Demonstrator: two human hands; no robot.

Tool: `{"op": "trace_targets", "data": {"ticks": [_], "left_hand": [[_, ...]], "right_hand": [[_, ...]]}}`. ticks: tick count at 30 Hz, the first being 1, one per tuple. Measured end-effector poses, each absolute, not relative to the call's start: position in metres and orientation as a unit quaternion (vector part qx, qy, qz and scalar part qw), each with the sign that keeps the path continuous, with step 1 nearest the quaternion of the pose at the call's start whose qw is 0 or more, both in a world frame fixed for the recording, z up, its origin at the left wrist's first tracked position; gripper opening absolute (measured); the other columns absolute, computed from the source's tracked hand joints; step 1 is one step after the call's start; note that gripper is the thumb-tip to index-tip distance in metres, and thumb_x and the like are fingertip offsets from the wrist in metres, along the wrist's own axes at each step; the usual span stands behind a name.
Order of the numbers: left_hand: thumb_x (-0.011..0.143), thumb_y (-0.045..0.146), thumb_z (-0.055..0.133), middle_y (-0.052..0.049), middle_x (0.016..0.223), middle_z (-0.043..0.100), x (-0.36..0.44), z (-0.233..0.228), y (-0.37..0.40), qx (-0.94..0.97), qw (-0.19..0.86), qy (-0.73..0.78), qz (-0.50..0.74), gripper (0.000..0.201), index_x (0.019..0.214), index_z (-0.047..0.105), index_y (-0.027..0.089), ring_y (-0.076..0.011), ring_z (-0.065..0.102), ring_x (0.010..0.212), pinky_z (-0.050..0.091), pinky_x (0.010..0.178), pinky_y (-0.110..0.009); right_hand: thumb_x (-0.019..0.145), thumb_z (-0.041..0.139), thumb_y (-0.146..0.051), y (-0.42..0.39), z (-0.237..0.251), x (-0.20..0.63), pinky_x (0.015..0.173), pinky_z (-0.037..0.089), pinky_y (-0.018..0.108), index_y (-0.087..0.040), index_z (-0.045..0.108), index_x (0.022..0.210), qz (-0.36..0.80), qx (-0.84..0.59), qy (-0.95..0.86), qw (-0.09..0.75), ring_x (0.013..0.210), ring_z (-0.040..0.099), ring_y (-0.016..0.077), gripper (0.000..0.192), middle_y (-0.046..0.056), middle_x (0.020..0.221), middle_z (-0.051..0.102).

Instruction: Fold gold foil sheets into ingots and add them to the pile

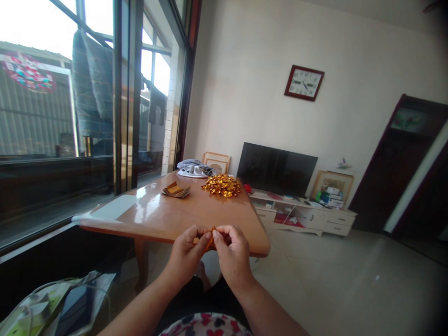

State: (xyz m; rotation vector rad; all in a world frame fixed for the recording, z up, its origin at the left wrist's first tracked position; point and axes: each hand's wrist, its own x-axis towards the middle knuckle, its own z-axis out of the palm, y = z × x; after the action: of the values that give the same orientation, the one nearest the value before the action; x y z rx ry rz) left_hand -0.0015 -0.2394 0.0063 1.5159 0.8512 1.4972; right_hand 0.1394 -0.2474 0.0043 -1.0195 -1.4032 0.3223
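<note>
Gold foil paper [211, 239], a small folded piece, sits pinched between the fingertips of both hands just past the near edge of the wooden table [164, 215]. From the head camera, the left hand [186, 254] closes its thumb and forefinger on the left side of the piece, and the right hand [233, 252] does the same on the right side, so the foil lies right in the narrow gap where the two sets of fingertips meet. Both hands are curled tight, knuckles up, with only a sliver of the gold showing between them; how the piece is folded is too small to tell. The hands hang in front of the table edge, above the person's lap.

Farther out on the tabletop lies a heap of gold folded pieces [221, 185], well apart from the hands. To its left rests a short stack of gold sheets [176, 190]. A bundle of cloth [194, 169] lies at the table's far end. Beyond stand a dark television [276, 169] on a white cabinet [304, 215], and a wall clock [304, 82].
</note>
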Motion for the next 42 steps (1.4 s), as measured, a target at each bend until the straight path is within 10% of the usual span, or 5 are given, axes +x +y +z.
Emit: {"op": "trace_targets", "data": {"ticks": [17,33,42], "left_hand": [[0.091,0.045,0.069,0.004,0.058,0.054,-0.004,-0.001,-0.234,0.621,0.402,0.342,0.579,0.029,0.088,0.067,0.017,-0.0088,0.042,0.05,0.033,0.047,-0.02],[0.093,0.05,0.065,0.005,0.06,0.051,-0.005,-0.002,-0.233,0.634,0.446,0.32,0.545,0.036,0.083,0.061,0.016,-0.0085,0.042,0.052,0.034,0.051,-0.02],[0.093,0.049,0.065,0.0,0.073,0.058,-0.013,0.004,-0.235,0.671,0.409,0.329,0.524,0.036,0.084,0.064,0.015,-0.0125,0.05,0.067,0.041,0.063,-0.024]], "right_hand": [[0.095,0.064,-0.031,-0.251,0.007,0.141,0.071,0.049,0.03,-0.022,0.072,0.089,0.104,-0.44,-0.642,0.619,0.077,0.062,0.019,0.014,0.004,0.085,0.068],[0.085,0.077,-0.038,-0.242,0.0,0.142,0.073,0.049,0.028,-0.018,0.069,0.09,0.426,-0.355,-0.533,0.639,0.075,0.059,0.0153,0.023,0.0,0.081,0.066],[0.088,0.074,-0.042,-0.24,0.005,0.146,0.07,0.047,0.029,-0.017,0.073,0.087,0.364,-0.391,-0.59,0.606,0.073,0.058,0.0164,0.025,0.002,0.078,0.067]]}}
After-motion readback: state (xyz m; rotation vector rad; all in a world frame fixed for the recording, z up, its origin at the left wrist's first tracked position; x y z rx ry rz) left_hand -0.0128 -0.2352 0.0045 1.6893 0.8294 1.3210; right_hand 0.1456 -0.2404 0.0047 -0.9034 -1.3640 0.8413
